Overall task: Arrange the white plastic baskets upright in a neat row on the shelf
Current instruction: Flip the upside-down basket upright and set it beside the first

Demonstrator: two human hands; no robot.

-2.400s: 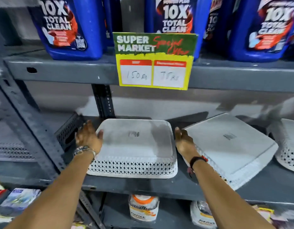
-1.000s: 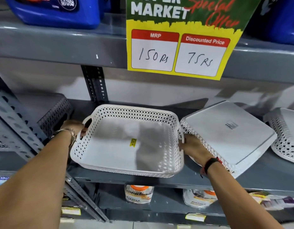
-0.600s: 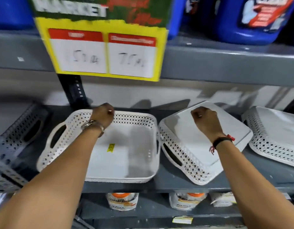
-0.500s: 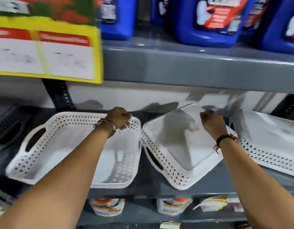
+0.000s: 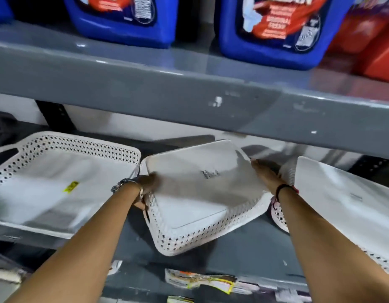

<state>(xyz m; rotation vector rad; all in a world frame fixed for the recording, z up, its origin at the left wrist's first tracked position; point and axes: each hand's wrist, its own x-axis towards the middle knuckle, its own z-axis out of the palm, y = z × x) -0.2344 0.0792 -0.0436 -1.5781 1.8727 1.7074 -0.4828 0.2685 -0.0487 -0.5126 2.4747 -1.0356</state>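
Three white perforated plastic baskets lie on the grey shelf [image 5: 244, 243]. The left basket [image 5: 58, 184] stands upright, open side up, with a yellow sticker inside. The middle basket [image 5: 198, 193] is upside down and turned at an angle, its flat bottom facing me. My left hand [image 5: 148, 186] grips its left side and my right hand [image 5: 264, 176] grips its right side. The right basket [image 5: 342, 206] is also upside down and tilted, partly behind my right forearm.
The grey upper shelf [image 5: 189, 92] hangs low over the baskets and carries blue detergent jugs [image 5: 274, 29] and a red container [image 5: 377, 40]. Packaged goods [image 5: 200, 281] sit on the shelf below. A dark grey basket [image 5: 3, 127] shows at far left.
The left basket was flipped upright and set down. Both hands then moved right onto the middle upside-down basket and now hold its two sides. My view has shifted right.
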